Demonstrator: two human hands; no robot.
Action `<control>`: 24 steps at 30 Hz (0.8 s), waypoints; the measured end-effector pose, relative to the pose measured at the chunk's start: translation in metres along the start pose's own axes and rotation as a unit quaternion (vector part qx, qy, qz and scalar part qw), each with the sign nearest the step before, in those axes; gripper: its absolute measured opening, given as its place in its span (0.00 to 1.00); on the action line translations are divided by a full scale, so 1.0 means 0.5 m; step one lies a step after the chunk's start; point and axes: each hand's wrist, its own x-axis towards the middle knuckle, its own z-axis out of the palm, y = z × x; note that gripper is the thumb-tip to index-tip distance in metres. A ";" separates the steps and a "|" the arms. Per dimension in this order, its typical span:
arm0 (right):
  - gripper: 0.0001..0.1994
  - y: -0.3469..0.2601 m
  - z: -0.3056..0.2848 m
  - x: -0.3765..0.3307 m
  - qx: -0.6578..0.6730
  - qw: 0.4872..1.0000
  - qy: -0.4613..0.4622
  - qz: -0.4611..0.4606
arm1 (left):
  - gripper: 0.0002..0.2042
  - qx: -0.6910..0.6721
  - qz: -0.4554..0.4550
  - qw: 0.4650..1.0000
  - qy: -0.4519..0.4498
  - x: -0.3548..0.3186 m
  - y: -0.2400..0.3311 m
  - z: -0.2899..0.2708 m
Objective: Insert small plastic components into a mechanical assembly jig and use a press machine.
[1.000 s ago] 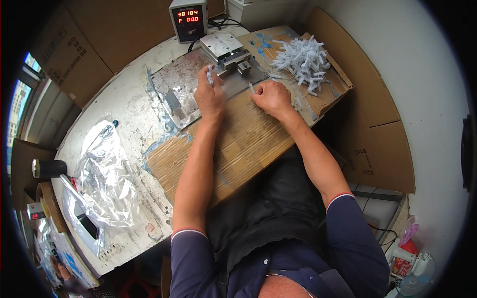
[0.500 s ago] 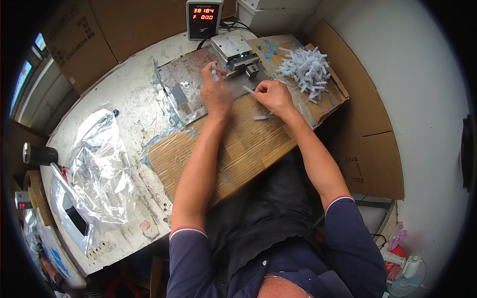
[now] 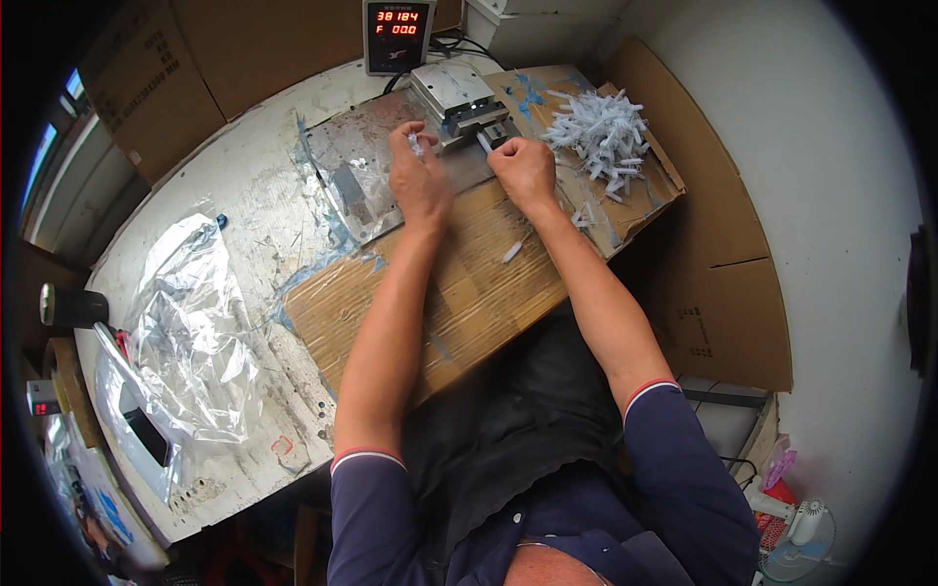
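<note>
My right hand is closed in a pinch on a small whitish plastic piece, slim and stick-like. It holds the piece's far end close to the front of a metal block fixture; whether they touch I cannot tell. Left of the fixture, over a scuffed metal plate, my left hand is curled round clear plastic pieces. A heap of similar whitish pieces lies on cardboard to the right. One loose piece rests nearer me, left of my right forearm.
A box with a red digit display stands behind the fixture. Flattened cardboard covers the near bench. Crumpled clear plastic film and a dark cylinder lie at the left. A cardboard sheet stands along the right side.
My right hand has moved away from me, bringing its plastic piece up to the fixture. My left hand has shifted slightly left, still holding its pieces. The loose piece on the cardboard now lies nearer me.
</note>
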 end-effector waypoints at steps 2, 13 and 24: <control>0.08 0.002 0.008 0.005 -0.003 1.000 0.011 0.003 | 0.11 0.016 0.010 1.000 -0.003 -0.001 0.008 -0.002; 0.07 -0.007 0.015 0.010 0.025 0.999 -0.005 0.039 | 0.07 0.097 0.094 0.991 0.022 -0.001 -0.004 0.001; 0.10 0.046 -0.034 -0.018 0.161 0.986 -0.030 -0.014 | 0.20 0.301 0.171 0.929 -0.128 -0.003 0.042 -0.003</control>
